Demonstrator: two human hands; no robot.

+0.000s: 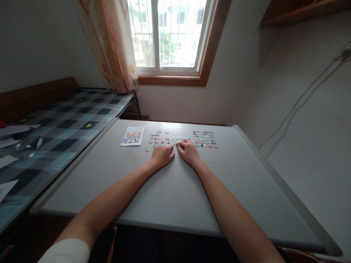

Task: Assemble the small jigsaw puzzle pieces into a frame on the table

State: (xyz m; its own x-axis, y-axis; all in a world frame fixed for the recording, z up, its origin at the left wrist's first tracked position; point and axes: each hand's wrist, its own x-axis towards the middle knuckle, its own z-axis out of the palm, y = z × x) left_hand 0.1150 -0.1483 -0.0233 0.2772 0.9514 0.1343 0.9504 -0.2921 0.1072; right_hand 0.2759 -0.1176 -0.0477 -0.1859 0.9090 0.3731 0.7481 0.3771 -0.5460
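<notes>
Both my hands rest on a grey table [170, 190], side by side near its far half. My left hand [162, 156] lies knuckles up with its fingers curled, fingertips pinched toward a small joined patch of jigsaw pieces [179, 139]. My right hand [188, 150] is curled too, its fingertips pinching at a tiny puzzle piece by that patch. Loose puzzle pieces [158, 139] lie scattered just beyond my left hand. A denser spread of coloured pieces [204, 139] lies beyond my right hand. A printed reference picture [132, 136] lies flat to the left.
A bed with a dark checked cover [63, 128] runs along the table's left edge, with papers on it. A window [168, 34] and a patterned curtain [109, 44] are behind the table. A white wall with cables [298, 102] stands on the right.
</notes>
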